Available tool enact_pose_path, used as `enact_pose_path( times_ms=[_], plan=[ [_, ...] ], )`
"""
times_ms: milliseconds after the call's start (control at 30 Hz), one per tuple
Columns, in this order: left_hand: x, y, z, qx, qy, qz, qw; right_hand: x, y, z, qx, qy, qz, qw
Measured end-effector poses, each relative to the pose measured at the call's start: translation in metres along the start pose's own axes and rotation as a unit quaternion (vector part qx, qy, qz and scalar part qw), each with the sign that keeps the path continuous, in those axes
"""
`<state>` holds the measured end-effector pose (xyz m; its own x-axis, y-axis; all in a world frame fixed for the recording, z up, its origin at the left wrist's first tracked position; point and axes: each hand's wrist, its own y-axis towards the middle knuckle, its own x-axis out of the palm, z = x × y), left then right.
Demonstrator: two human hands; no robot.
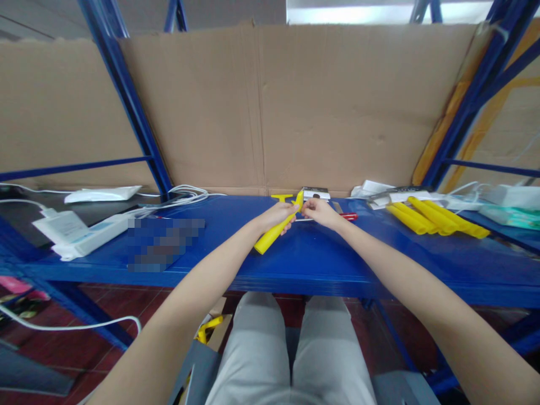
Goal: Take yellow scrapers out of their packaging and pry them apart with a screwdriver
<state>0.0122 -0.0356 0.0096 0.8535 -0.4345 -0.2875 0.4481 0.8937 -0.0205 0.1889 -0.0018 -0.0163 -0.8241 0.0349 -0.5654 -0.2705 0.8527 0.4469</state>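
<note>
My left hand point(280, 216) is wrapped round a long yellow tube-like piece point(269, 239), which is held at a slant above the blue table, its wide end toward me. Close by its narrower upper end, my right hand point(316, 211) is closed in a pinch. What the right fingers hold, if anything, is too small to make out. Behind the left hand is a small yellow T-shaped piece point(282, 197). A red-handled tool point(349, 216) lies just beyond the right wrist, beside a small black-and-white box point(316, 193).
Several yellow tubes point(439, 216) lie in a pile on the right of the blue table point(295, 264). A white power strip point(97, 236) with cables point(189, 194) is at the left. Cardboard point(261, 112) walls the back between blue posts. Below, a box holds yellow pieces point(208, 328).
</note>
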Motion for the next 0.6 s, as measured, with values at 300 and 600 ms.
enact_pose_path(
  times_ms=[300, 600],
  plan=[
    [0.007, -0.012, 0.021, -0.057, -0.084, 0.018, 0.995, -0.009, -0.002, -0.011, -0.123, -0.210, -0.021, 0.970],
    [-0.012, -0.006, 0.021, -0.087, -0.150, 0.051, 0.983, -0.032, -0.006, -0.015, -0.137, -0.367, -0.037, 0.919]
  ],
)
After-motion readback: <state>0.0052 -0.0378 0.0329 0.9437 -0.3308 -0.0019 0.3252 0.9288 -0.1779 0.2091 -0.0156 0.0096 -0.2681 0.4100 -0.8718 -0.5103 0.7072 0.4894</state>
